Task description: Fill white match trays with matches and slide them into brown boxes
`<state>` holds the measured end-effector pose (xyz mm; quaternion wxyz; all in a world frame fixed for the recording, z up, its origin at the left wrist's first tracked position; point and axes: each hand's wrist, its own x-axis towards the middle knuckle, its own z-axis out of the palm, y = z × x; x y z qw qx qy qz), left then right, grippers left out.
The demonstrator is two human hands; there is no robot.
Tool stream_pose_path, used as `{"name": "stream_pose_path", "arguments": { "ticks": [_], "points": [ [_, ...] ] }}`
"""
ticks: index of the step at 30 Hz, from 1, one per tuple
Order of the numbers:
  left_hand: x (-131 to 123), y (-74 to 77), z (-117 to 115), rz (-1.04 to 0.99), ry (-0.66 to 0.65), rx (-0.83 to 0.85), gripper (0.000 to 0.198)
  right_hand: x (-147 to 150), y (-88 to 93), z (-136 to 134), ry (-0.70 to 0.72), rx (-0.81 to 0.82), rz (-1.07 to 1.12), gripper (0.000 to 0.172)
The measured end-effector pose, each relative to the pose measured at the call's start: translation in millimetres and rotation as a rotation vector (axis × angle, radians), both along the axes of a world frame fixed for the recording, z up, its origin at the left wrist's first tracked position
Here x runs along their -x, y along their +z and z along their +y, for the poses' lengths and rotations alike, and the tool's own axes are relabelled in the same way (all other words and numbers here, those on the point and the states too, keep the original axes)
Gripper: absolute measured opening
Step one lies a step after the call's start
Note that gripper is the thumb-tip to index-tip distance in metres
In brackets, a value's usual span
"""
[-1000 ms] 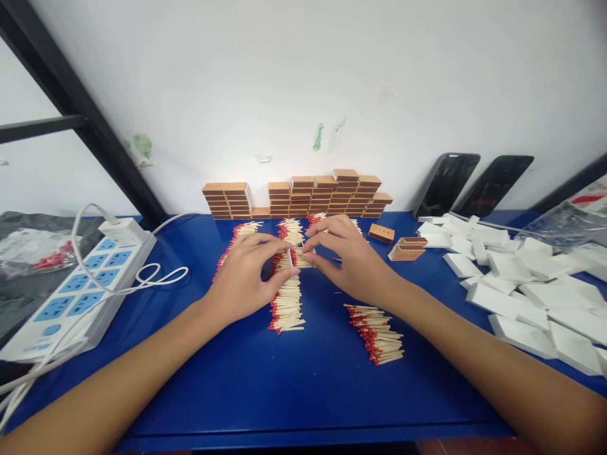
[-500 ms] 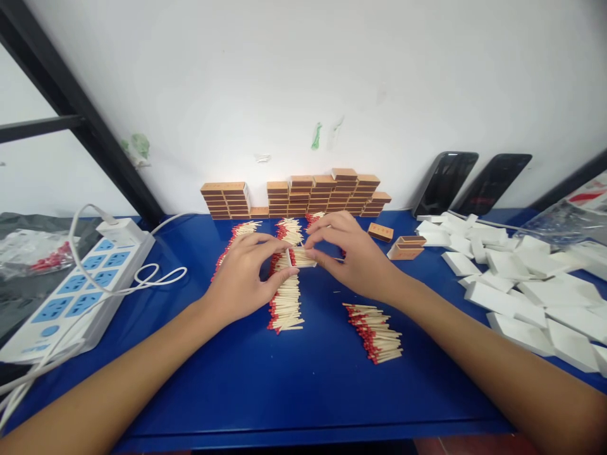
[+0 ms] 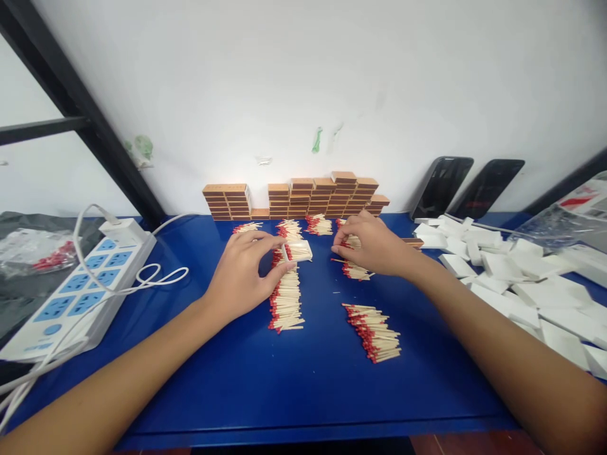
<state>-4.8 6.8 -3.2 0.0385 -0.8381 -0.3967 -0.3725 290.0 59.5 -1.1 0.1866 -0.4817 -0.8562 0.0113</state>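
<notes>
My left hand (image 3: pixel 246 268) grips the end of a small white matchbox tray (image 3: pixel 304 258) between thumb and fingers. Some red-tipped matches lie inside the tray, which is above a long row of matches (image 3: pixel 287 300). To the right, my right hand (image 3: pixel 367 243) reaches down to another pile of matches (image 3: pixel 358 272), its thumb and fingertips pinched together. Whether a match is between those fingertips cannot be made out. Nearer the front edge lies a separate heap of matches (image 3: pixel 374 335).
Stacked matchboxes (image 3: pixel 327 193) line the wall. White empty trays (image 3: pixel 507 272) are scattered at right, below two dark phones (image 3: pixel 441 186) leaning on the wall. On the left are a power strip (image 3: pixel 90 284) with white cables and a plastic bag (image 3: pixel 38 246) with red bits.
My right hand has left the tray and moved right to the match pile there, now covering the loose matchboxes. My left hand keeps the tray in nearly the same place.
</notes>
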Motion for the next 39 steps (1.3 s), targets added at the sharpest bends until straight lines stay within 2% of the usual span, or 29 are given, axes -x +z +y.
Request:
{"name": "stream_pose_path", "arguments": {
  "ticks": [2, 8, 21, 39],
  "points": [
    [-0.3, -0.5, -0.4, 0.002, 0.001, 0.008, 0.033, 1.5, 0.0, -0.6, 0.010, -0.010, -0.003, 0.016],
    [-0.7, -2.5, 0.2, 0.006, -0.010, 0.016, 0.033, 12.5, -10.6, 13.5, -0.087, -0.161, -0.017, 0.018],
    [-0.8, -1.6, 0.1, 0.004, -0.008, 0.030, 0.032, 15.9, -17.4, 22.3, -0.058, -0.162, -0.029, 0.015],
    [-0.6, -2.8, 1.6, 0.020, -0.004, 0.028, 0.033, 13.9, -15.6, 16.2, -0.042, -0.121, -0.046, 0.011]
  ]
}}
